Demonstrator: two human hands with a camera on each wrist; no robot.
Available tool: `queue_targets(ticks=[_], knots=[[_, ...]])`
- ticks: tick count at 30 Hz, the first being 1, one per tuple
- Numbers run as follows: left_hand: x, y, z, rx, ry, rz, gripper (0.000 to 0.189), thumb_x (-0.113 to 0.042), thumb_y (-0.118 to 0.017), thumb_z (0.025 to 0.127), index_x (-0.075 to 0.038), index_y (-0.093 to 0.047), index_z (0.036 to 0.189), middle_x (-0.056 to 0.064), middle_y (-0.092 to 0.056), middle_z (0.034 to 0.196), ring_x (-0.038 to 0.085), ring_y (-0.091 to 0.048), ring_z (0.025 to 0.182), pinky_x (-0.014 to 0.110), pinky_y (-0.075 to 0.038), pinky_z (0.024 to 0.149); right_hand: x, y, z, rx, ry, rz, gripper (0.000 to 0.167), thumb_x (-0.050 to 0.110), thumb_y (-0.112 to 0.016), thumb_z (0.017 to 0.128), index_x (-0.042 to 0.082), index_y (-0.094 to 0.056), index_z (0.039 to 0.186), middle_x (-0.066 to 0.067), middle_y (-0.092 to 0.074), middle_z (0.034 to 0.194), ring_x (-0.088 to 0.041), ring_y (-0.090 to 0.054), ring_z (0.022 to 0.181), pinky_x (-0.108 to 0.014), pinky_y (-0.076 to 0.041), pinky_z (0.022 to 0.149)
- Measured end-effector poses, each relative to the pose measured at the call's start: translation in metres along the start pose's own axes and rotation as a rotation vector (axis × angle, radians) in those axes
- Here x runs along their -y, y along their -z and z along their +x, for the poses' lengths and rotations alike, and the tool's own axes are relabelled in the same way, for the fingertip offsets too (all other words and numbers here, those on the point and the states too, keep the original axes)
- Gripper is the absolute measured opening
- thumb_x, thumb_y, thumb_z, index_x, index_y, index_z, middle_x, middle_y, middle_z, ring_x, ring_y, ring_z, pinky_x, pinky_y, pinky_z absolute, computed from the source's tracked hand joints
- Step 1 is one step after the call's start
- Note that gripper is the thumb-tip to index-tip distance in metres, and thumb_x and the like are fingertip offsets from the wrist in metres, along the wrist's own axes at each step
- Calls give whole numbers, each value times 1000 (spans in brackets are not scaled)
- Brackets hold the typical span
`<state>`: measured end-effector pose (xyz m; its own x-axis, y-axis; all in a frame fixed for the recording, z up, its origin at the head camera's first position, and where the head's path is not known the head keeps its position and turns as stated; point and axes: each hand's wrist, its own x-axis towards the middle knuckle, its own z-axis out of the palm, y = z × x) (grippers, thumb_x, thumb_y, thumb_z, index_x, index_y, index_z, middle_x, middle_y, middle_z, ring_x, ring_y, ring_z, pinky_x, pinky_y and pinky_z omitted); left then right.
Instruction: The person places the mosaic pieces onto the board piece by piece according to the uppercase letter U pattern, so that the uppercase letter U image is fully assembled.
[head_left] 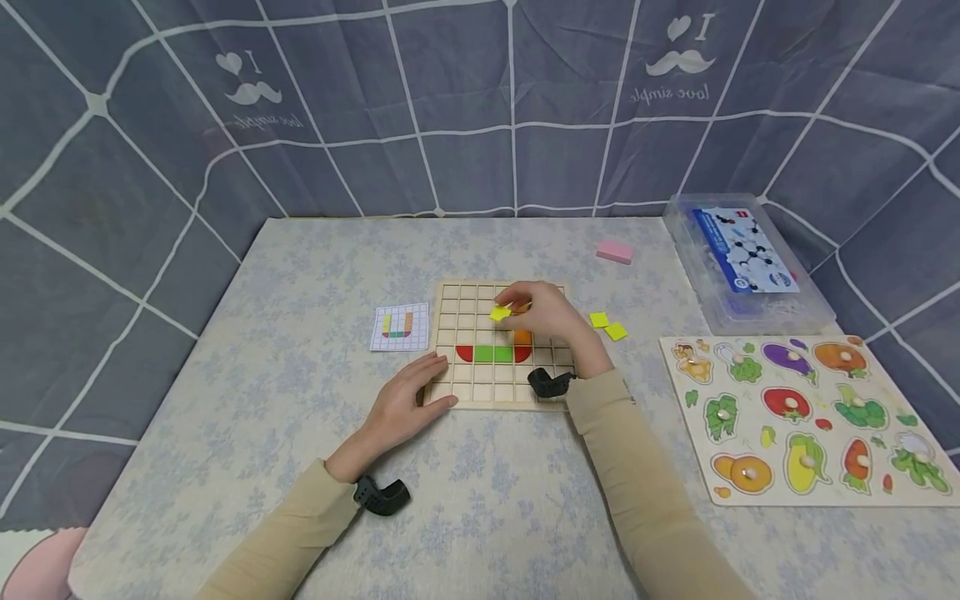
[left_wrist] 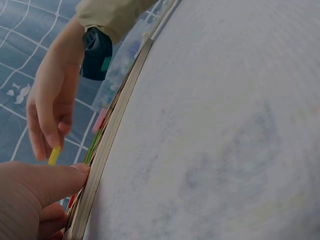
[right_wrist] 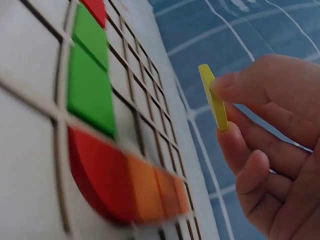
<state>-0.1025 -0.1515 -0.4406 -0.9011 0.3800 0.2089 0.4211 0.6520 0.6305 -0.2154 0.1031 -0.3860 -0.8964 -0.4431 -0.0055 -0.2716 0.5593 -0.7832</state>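
Observation:
A wooden grid board (head_left: 467,390) lies flat on the table. My right hand (head_left: 549,310) is raised over its upper part, pinching a yellow square tile (head_left: 500,313) between thumb and fingertip; the right wrist view shows this tile (right_wrist: 214,100) apart from the board. On the grid, two green squares (right_wrist: 90,90) lie between red rounded corner pieces (right_wrist: 102,175), and orange squares (right_wrist: 150,187) run up from the right one, partly hidden by my hand. My left hand (head_left: 403,398) rests on the board's lower left edge, thumb and fingers spread.
Left of the board lies a pattern card (head_left: 400,342) with a U-shaped coloured figure. Two yellow tiles (head_left: 616,332) lie to the right. A pink block (head_left: 614,252), a clear plastic box (head_left: 690,275) and a vegetable peg puzzle (head_left: 817,450) stand further right.

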Motion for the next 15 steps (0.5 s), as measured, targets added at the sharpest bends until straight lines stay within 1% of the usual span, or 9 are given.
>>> queue_targets(ticks=[4, 7, 10, 15], knots=[[-1, 0, 0, 5, 12, 4, 58, -28, -69, 86, 2, -52, 133, 18, -45, 140, 30, -37, 132, 47, -34, 106, 9, -18, 11, 105, 30, -26, 34, 11, -71, 82, 6, -66, 115, -4, -64, 110, -20, -58, 97, -32, -50, 83], [-1, -1, 0, 5, 11, 7, 58, -29, -69, 86, 2, -52, 133, 18, -45, 140, 30, -37, 132, 48, -34, 106, 13, -28, 17, 150, 35, -32, 34, 8, -70, 81, 5, -66, 114, -5, -64, 111, -19, -60, 96, -29, -51, 83], [-2, -1, 1, 3, 6, 13, 58, -29, -69, 86, 2, -52, 132, 18, -45, 140, 31, -38, 131, 48, -34, 106, 14, -34, 21, 170, 25, -43, 33, 5, -68, 81, 5, -66, 114, -5, -64, 111, -18, -60, 97, -27, -51, 83], [-2, -1, 0, 0, 7, 12, 57, -28, -68, 86, 2, -52, 132, 18, -46, 139, 30, -38, 132, 47, -34, 106, 13, -42, 25, 170, 11, -88, 31, 5, -68, 81, 7, -66, 113, -4, -65, 110, -18, -59, 96, -27, -51, 82]])
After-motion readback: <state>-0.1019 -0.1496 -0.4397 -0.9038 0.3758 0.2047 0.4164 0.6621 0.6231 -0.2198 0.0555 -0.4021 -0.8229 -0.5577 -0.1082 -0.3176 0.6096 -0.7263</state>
